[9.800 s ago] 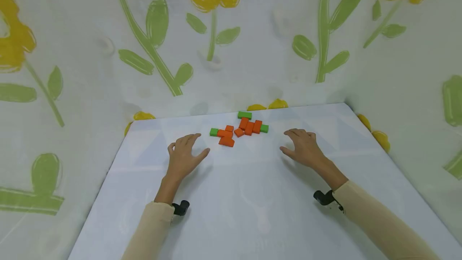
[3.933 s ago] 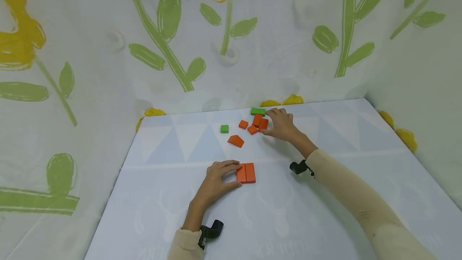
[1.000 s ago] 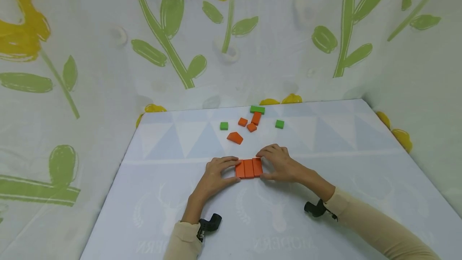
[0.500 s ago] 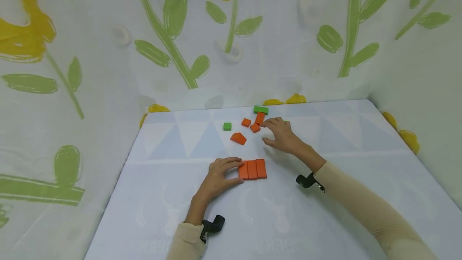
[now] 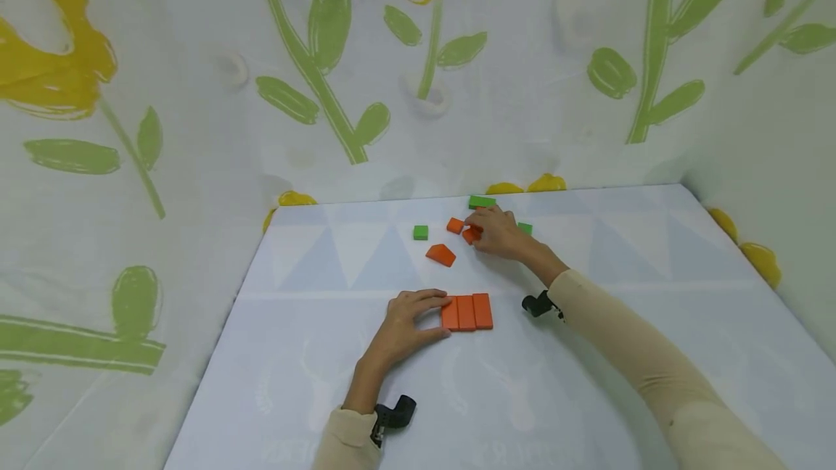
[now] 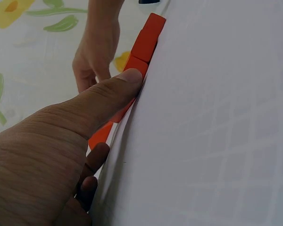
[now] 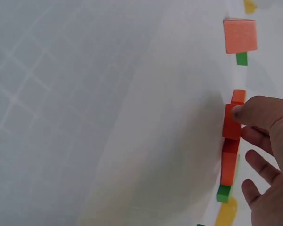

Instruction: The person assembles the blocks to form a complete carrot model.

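Three orange rectangular blocks lie side by side in a row on the table [image 5: 313, 376]. My left hand [image 5: 401, 326] grips the leftmost block [image 5: 450, 316], thumb at its near end and fingertips at its far end. In the left wrist view the thumb [image 6: 108, 92] presses that end, with the row's other blocks [image 6: 147, 44] beyond it. Farther back, my right hand [image 5: 501, 236] pinches a small orange block [image 5: 470, 236] in the loose group. The right wrist view has the thumb on this block's face [image 7: 231, 125]. A rectangular orange block behind is mostly hidden by the hand.
An orange five-sided block [image 5: 441, 254], a small orange block [image 5: 455, 225] and a green cube [image 5: 421, 232] lie left of the right hand. A long green block [image 5: 482, 201] sits near the back edge. Another green block [image 5: 525, 228] is partly behind the right hand.
Since a second ago, my right hand has left the third block in the row, reached back to the loose group and taken hold of a small orange block. The left hand stays at the row.
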{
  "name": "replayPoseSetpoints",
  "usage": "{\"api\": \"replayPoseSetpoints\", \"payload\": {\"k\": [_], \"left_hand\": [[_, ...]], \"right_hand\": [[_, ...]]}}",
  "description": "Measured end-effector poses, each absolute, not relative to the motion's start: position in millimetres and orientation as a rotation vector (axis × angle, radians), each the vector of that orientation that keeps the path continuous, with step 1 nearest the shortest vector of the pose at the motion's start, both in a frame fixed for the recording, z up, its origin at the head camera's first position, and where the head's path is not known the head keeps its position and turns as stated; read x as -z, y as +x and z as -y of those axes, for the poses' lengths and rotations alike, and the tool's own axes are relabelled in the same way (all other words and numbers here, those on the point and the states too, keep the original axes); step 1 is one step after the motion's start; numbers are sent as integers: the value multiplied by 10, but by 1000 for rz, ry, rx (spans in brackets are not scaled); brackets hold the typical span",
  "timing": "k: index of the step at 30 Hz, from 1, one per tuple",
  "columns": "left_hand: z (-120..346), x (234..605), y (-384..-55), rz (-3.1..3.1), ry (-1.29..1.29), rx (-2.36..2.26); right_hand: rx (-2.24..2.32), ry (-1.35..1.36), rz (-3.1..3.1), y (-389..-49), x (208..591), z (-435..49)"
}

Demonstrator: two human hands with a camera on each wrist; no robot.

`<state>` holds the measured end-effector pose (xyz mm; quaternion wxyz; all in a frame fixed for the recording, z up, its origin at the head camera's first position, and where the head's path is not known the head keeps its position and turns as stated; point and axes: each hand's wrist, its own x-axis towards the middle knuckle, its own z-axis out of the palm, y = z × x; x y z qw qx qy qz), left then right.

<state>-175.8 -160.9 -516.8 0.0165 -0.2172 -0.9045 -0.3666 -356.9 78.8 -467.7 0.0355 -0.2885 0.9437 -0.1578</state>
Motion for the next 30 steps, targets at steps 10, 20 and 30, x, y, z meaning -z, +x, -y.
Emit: {"api": "replayPoseSetpoints", "payload": {"k": [10, 20, 30], "left_hand": [[1581, 5169, -1756, 2826, -679, 1109], [1611, 5141, -1746, 2820, -678, 1090], [1598, 5166, -1765, 2820, -679, 1115]], "right_hand": [[381, -993, -2948, -3513, 4687, -800], [519, -1108, -2968, -3138, 4489, -918], [671, -1230, -2963, -2653, 4257, -1044]]}}
